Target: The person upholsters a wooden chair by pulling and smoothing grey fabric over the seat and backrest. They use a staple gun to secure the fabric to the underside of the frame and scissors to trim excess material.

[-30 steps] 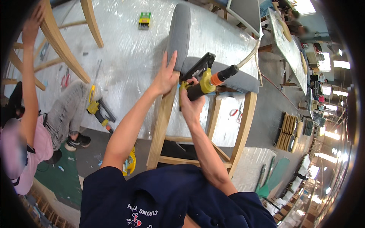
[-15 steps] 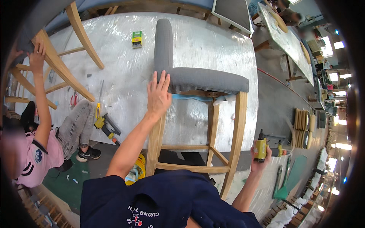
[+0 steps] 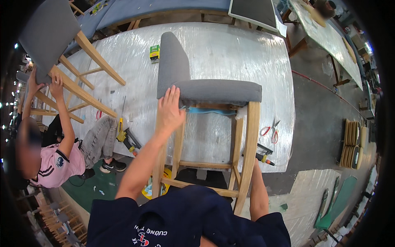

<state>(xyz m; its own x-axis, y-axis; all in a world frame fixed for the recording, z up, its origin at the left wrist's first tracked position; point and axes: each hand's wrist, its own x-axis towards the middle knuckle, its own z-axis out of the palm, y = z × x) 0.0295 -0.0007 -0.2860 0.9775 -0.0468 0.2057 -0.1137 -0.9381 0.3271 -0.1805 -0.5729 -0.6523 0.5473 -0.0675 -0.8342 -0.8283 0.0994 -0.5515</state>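
A person in a dark blue shirt looked down at a grey-cushioned wooden bar stool (image 3: pixel 205 123) lying on its back on a plastic-wrapped tabletop (image 3: pixel 230 53). A second earlier the right hand had pressed a yellow and black power driver (image 3: pixel 261 154) against the stool's frame; by this moment the tool lay on the tabletop edge, just right of the stool's legs, so the fastening at that spot seemed finished. The left hand (image 3: pixel 169 110) rested flat, fingers spread, on the near corner of the seat cushion, steadying it. The right hand was hidden behind a stool leg near the driver; its grip could not be told. The stool's long axis ran toward the viewer, legs overhanging the tabletop edge, backrest pointing away. Red-handled scissors (image 3: pixel 269 130) lay nearby. At left, another person (image 3: pixel 53 160) held a second stool (image 3: pixel 70 78).
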